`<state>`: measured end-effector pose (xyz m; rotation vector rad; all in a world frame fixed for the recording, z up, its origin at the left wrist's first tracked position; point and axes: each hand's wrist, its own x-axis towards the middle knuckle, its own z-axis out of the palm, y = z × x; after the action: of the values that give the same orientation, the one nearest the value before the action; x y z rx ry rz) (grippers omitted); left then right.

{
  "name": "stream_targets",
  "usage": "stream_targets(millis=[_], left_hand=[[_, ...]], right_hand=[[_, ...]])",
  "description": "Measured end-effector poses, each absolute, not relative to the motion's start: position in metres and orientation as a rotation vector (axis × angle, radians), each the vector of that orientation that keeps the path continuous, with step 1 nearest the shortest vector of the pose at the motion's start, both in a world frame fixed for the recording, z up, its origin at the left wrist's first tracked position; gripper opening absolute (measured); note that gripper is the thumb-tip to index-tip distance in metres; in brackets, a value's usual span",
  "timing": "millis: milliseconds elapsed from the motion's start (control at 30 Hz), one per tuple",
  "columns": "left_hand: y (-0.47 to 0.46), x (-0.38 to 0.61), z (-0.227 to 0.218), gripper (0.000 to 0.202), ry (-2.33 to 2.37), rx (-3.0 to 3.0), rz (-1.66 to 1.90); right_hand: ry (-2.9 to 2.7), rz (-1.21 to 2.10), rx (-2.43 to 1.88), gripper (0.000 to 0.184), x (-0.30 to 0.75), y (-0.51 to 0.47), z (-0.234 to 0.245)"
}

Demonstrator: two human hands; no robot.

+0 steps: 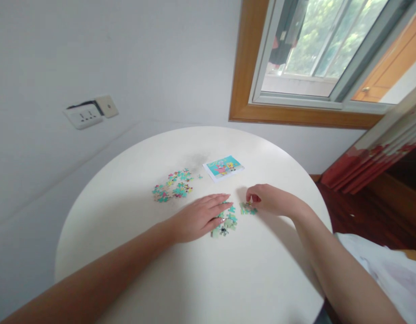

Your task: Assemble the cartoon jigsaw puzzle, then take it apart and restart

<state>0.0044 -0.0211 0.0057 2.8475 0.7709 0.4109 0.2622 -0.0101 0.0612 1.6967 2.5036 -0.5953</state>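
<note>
Our left hand [203,219] lies open, fingers extended over seemingly part-joined pieces [230,222]; our right hand [267,199] curls, its hold unclear; a pile [181,191] lies unjoined.

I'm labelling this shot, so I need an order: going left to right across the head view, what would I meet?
Wall socket, pile of loose puzzle pieces, picture card, right hand, red-and-cream curtain.

Teal, pink and yellow puzzle pieces [181,190], turquoise cartoon-print card [224,168], white table [208,283]
</note>
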Motion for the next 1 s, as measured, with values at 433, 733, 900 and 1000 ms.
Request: stream_targets(millis=[433,733,900,1000], left_hand=[[-0.021,0.006,0.003,0.033,0.731,2.803,0.528],[-0.008,-0.003,0.009,0.026,0.634,2.769,0.631],[-0.004,-0.013,0.017,0.027,0.719,2.782,0.591],[-0.003,-0.019,0.019,0.025,0.746,2.777,0.568]], right_hand=[[2.671,-0.624,1.635,0.024,0.253,-0.007,0.047],[2.797,-0.641,1.598,0.021,0.249,-0.012,0.051],[2.838,-0.633,1.561,0.024,0.248,-0.012,0.052],[2.843,-0.567,1.690,0.030,0.251,-0.007,0.052]])
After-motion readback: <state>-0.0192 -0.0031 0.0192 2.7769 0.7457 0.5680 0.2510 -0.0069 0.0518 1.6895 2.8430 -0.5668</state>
